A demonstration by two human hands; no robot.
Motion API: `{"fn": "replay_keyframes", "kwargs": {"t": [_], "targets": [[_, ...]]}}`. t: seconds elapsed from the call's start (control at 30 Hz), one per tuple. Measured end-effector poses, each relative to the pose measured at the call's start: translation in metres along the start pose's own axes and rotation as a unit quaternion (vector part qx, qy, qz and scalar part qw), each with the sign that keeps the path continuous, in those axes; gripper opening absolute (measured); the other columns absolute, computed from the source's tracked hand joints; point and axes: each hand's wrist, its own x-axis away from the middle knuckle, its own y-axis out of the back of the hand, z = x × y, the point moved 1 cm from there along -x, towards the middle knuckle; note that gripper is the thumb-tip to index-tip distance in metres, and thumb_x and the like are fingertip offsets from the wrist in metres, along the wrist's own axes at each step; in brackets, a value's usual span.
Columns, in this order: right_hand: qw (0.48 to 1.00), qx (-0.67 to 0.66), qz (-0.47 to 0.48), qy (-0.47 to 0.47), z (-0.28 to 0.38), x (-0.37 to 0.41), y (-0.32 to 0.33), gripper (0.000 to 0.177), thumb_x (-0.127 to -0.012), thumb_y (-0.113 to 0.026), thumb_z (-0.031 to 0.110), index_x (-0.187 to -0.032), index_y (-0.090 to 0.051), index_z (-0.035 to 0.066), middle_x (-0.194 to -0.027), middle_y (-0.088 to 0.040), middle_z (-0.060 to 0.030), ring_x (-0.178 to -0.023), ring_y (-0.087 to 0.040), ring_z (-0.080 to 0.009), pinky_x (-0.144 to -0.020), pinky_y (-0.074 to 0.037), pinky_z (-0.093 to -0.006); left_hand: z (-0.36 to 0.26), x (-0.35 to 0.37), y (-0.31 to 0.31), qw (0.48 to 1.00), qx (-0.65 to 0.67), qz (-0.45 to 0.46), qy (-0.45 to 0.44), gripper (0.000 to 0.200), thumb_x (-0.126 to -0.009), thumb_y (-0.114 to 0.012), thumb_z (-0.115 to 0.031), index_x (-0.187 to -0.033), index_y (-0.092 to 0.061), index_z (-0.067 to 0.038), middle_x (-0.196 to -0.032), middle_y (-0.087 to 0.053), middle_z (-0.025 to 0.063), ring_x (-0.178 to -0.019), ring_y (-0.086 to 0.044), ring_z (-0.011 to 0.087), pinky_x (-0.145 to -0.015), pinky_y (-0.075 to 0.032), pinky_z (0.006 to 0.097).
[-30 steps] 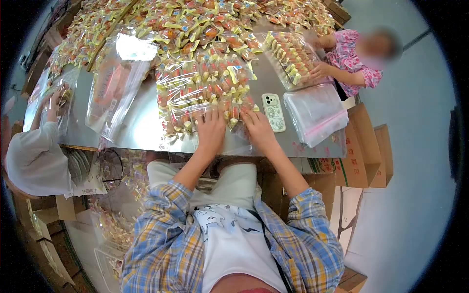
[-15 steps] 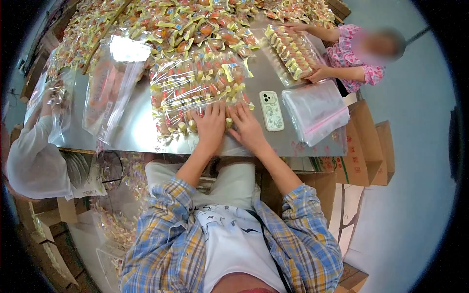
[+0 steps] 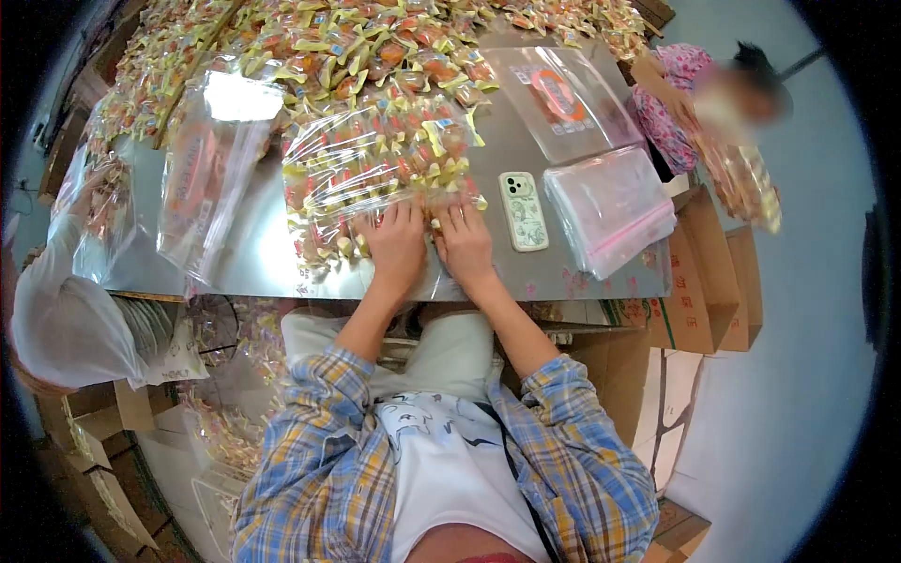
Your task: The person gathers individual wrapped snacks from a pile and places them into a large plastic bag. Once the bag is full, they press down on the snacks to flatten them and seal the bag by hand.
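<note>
A clear plastic bag [image 3: 352, 174] filled with rows of small wrapped snacks lies flat on the metal table in front of me. My left hand [image 3: 396, 242] rests on its near edge, fingers stretched forward over the film. Beside it, my right hand [image 3: 463, 239] lies on the near right part of the same bag, with its fingers extended. Neither hand is wrapped around anything. Several yellow wrapper ends show along the bag's near side, left of my left hand. To the right of my right hand is a phone in a patterned case [image 3: 523, 211].
A stack of clear bags [image 3: 610, 211] lies right of the phone, with a printed bag [image 3: 563, 98] behind it. Loose wrapped snacks [image 3: 375, 47] pile along the back. A co-worker [image 3: 676, 122] holds a filled bag over cardboard boxes [image 3: 699, 272]. Another person's sleeve [image 3: 70, 310] is at left.
The right co-worker has lifted a filled bag off the table toward the boxes, leaving a printed bag there. My hands have shifted slightly on the bag, the right one a little nearer me.
</note>
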Motion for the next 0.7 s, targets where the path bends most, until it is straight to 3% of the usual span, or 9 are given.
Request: {"fn": "replay_keyframes", "kwargs": {"t": [0.2, 0.3, 0.4, 0.5, 0.53, 0.63, 0.7], "targets": [[0.989, -0.114, -0.047, -0.083, 0.007, -0.005, -0.015, 0.063, -0.081, -0.072, 0.009, -0.141, -0.056, 0.001, -0.138, -0.059, -0.0228, -0.14, -0.047, -0.0416, -0.117, -0.037, -0.0524, 0.002, 0.001, 0.002, 1.0, 0.009, 0.0, -0.003, 0.031, -0.092, -0.063, -0.018, -0.123, -0.068, -0.017, -0.11, -0.068, -0.0024, -0.108, -0.064, 0.0161, -0.101, -0.035, 0.0662], [0.962, -0.254, -0.058, -0.075, 0.003, -0.005, -0.008, 0.061, -0.078, -0.072, 0.003, -0.137, -0.056, 0.001, -0.14, -0.056, -0.0248, -0.139, -0.047, -0.0433, -0.117, -0.038, -0.0535, 0.002, 0.004, 0.003, 1.0, 0.004, 0.012, 0.001, 0.036, -0.094, -0.063, -0.02, -0.13, -0.065, -0.018, -0.112, -0.068, -0.0008, -0.108, -0.065, 0.0179, -0.104, -0.033, 0.0697], [0.959, -0.283, 0.026, 0.009, -0.019, 0.001, 0.022, 0.06, -0.08, -0.072, -0.002, -0.137, -0.054, 0.002, -0.136, -0.057, -0.0226, -0.133, -0.051, -0.0438, -0.111, -0.043, -0.0514, -0.004, -0.001, 0.008, 0.999, -0.008, 0.047, -0.009, 0.042, -0.092, -0.064, -0.02, -0.134, -0.063, -0.016, -0.116, -0.066, 0.0017, -0.112, -0.063, 0.0205, -0.101, -0.034, 0.0774], [0.965, -0.246, 0.092, 0.013, -0.047, 0.01, 0.035, 0.064, -0.078, -0.074, -0.002, -0.138, -0.053, 0.004, -0.138, -0.054, -0.0234, -0.13, -0.052, -0.0436, -0.111, -0.043, -0.051, -0.011, 0.001, 0.01, 0.999, -0.013, 0.051, -0.016, 0.048, -0.092, -0.064, -0.021, -0.139, -0.06, -0.014, -0.12, -0.064, 0.005, -0.118, -0.061, 0.0237, -0.099, -0.035, 0.0816], [0.981, -0.17, 0.081, 0.041, -0.053, 0.009, 0.038, 0.068, -0.077, -0.074, -0.002, -0.141, -0.053, 0.004, -0.142, -0.052, -0.0246, -0.128, -0.054, -0.0434, -0.11, -0.045, -0.0492, -0.012, 0.0, 0.008, 0.998, -0.007, 0.055, -0.01, 0.049, -0.091, -0.064, -0.021, -0.139, -0.06, -0.014, -0.12, -0.064, 0.0053, -0.119, -0.061, 0.0237, -0.098, -0.034, 0.0821], [0.997, -0.064, 0.05, -0.004, -0.045, -0.011, 0.06, 0.074, -0.076, -0.075, 0.0, -0.146, -0.051, 0.005, -0.153, -0.047, -0.0231, -0.132, -0.053, -0.0449, -0.112, -0.045, -0.0492, -0.012, 0.001, 0.005, 0.997, 0.011, 0.071, -0.009, 0.055, -0.086, -0.069, -0.023, -0.139, -0.061, -0.011, -0.131, -0.062, 0.0066, -0.123, -0.059, 0.0229, -0.099, -0.033, 0.0829], [0.979, -0.166, 0.122, 0.002, -0.065, -0.015, 0.036, 0.079, -0.077, -0.075, 0.001, -0.151, -0.047, 0.006, -0.158, -0.043, -0.0232, -0.138, -0.049, -0.045, -0.114, -0.044, -0.0485, -0.008, 0.003, 0.008, 0.998, 0.024, 0.059, -0.021, 0.059, -0.083, -0.07, -0.025, -0.14, -0.061, -0.01, -0.137, -0.06, 0.0077, -0.126, -0.058, 0.0232, -0.1, -0.032, 0.0829]]}}
